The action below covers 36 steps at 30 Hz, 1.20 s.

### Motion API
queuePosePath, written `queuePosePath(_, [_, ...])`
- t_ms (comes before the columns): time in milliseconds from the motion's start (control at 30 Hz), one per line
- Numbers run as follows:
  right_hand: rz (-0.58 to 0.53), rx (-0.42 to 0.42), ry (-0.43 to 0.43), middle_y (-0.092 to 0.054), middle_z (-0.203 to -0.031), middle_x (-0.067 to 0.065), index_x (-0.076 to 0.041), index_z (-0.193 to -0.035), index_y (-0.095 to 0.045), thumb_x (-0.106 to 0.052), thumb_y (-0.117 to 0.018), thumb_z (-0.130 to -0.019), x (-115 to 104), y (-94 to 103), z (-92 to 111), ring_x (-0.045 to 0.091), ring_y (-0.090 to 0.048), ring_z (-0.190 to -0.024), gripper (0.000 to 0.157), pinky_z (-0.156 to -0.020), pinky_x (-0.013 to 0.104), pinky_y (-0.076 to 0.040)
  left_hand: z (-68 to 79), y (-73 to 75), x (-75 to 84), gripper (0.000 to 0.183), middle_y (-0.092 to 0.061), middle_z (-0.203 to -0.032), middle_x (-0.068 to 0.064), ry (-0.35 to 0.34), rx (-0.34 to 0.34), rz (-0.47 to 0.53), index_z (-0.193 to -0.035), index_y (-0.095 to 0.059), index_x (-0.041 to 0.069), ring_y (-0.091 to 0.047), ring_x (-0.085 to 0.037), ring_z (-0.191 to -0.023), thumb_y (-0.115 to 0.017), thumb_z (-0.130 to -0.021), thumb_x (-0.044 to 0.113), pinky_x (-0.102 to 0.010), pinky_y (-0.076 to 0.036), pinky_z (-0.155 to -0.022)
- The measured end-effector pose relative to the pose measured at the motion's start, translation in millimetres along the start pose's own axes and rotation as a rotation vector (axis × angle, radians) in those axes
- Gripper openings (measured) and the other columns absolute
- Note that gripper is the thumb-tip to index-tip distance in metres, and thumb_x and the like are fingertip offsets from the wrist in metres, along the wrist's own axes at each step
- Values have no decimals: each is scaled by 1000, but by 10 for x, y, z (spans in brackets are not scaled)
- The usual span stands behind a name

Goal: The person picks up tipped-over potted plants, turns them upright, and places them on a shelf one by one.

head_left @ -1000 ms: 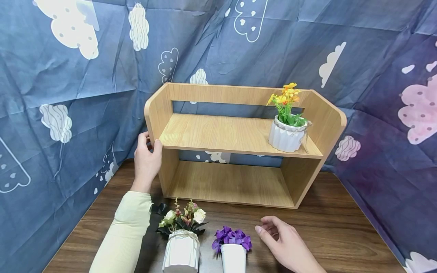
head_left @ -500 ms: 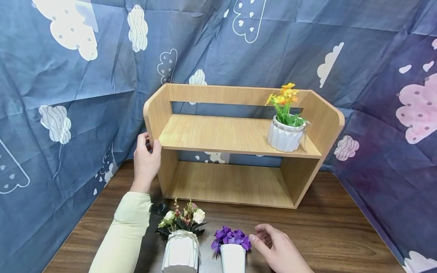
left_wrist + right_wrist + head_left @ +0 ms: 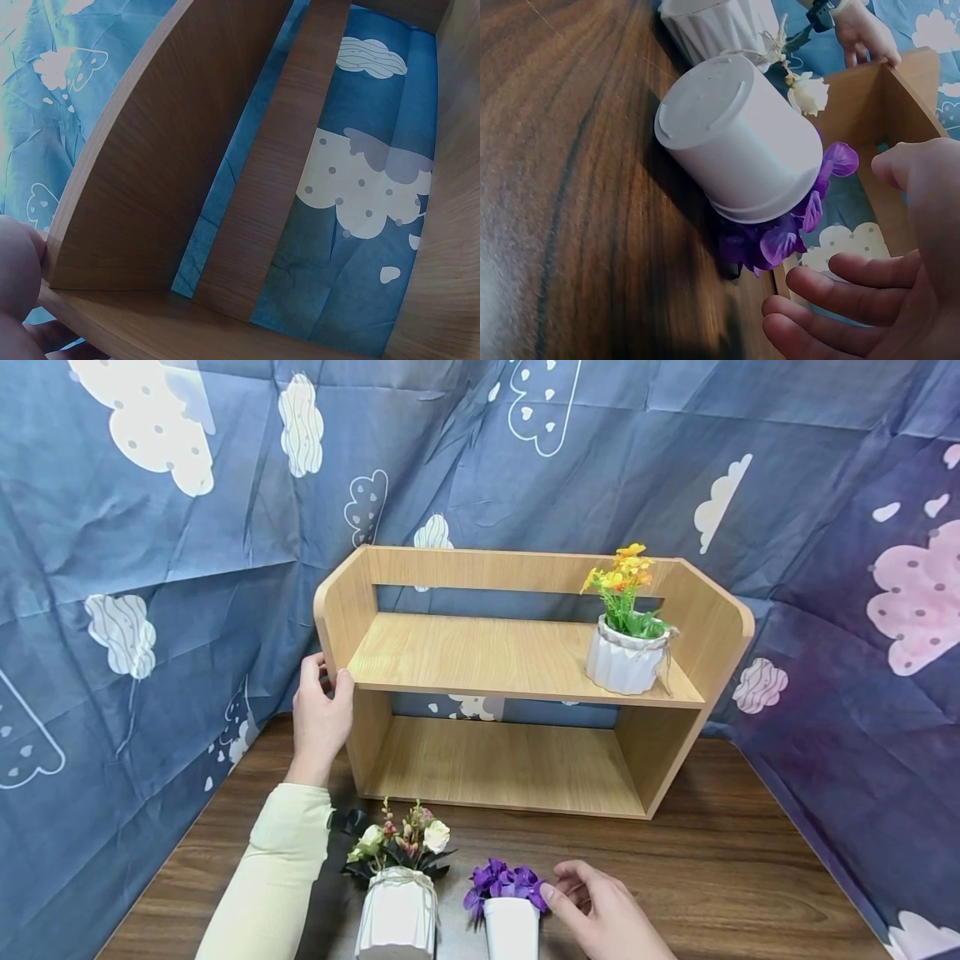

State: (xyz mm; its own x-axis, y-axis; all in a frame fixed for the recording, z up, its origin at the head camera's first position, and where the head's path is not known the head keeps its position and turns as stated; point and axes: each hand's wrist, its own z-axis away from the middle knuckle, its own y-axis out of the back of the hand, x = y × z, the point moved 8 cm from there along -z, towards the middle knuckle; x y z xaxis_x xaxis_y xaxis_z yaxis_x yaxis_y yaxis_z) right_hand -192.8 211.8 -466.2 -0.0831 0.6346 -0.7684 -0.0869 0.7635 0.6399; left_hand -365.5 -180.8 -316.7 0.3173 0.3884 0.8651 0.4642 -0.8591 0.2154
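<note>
Wooden shelf (image 3: 472,653), left hand (image 3: 319,722) gripping edge (image 3: 325,631) — right hand (image 3: 606,912) just off flowers (image 3: 507,880)

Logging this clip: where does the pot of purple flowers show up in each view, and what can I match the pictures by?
Head: the pot of purple flowers is bottom centre, just left of the right hand.
Left wrist: not in it.
Right wrist: just above centre, base toward the camera.
Shared landmark: the wooden shelf, visible in all three.
</note>
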Motion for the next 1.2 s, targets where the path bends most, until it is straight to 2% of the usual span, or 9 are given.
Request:
queuePosePath(300, [-4, -14, 36, -71, -93, -5, -2, -120, -71, -40, -74, -101, -43, -82, 15, -4, -60, -84, 42, -72, 21, -53, -8, -6, -9, 46, -60, -148, -24, -8, -1, 8, -149, -50, 9, -63, -43, -130, -52, -108, 29, -63, -54, -106])
queuePosePath(600, [12, -56, 24, -70, -93, -3, -1, -123, -70, -42, -72, -101, -31, -177, -6, -3, -59, -78, 47, -69, 21, -52, -9, -6, -10, 46, -60, -148, -24, -4, -5, 2, -150, -50, 9, -63, -42, -131, -52, -108, 29, -63, -54, -107])
queuePosePath(900, [62, -10, 108, -71, -92, -2, -4, -115, -72, -42, -75, -99, -32, -266, 5, -7, -55, -74, 41, -66, 21, -51, -11, 0, 4, 46, -61, -147, -24, -15, 1, 10, -149, -51, 9, -63, -42, -130, -52, -107, 29, -63, -54, -106])
queuePosePath(1067, [66, 2, 79, -68, -91, -3, -7, -112, -72, -44, -77, -97, -15, -315, 15, -7, -52, -72, 41, -65, 20, -48, -5, 0, 9, 47, -60, -148, -24, -11, -2, 13, -149, -50, 9, -63, -43, -131, -52, -107, 29, -64, -54, -107])
queuePosePath(1200, [126, 5, 44, -65, -90, -6, -9, -115, -72, -49, -76, -95, 1, -329, 20, -5, -51, -74, 45, -67, 21, -46, 3, -3, 12, 47, -60, -148, -25, -8, -5, 14, -149, -50, 9, -62, -44, -131, -52, -108, 30, -64, -54, -107])
